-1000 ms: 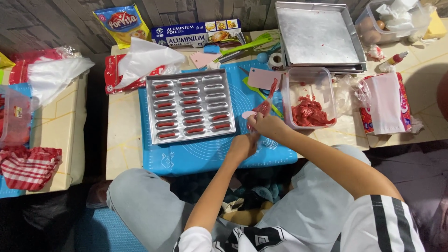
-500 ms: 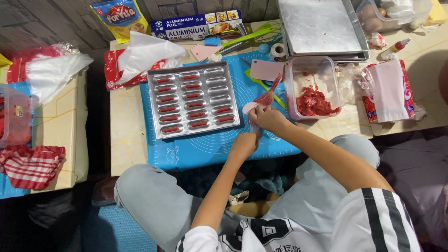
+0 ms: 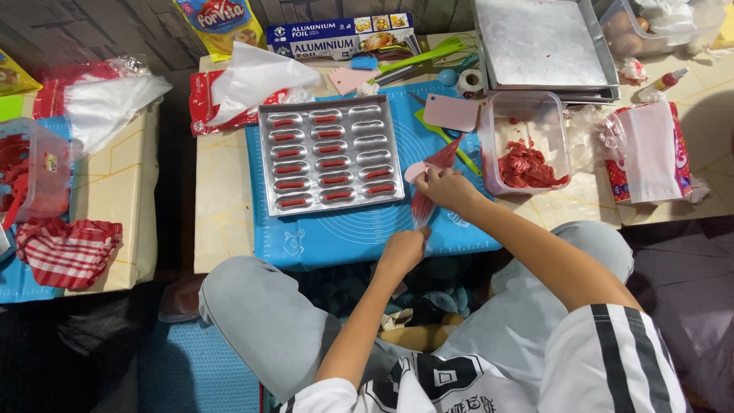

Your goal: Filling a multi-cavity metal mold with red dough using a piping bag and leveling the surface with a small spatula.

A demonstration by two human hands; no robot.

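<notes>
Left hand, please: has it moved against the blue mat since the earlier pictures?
Yes. The left hand has drawn back towards the person, away from the metal mould tray, and now sits at the blue mat's near edge.

Both bare forearms reach forward toward twelve o'clock from the seated person's torso. The left hand (image 3: 403, 248) is curled into a loose fist, close to the body. The right hand (image 3: 446, 188) sits farther out, toward one o'clock, fingers pinched together.
</notes>
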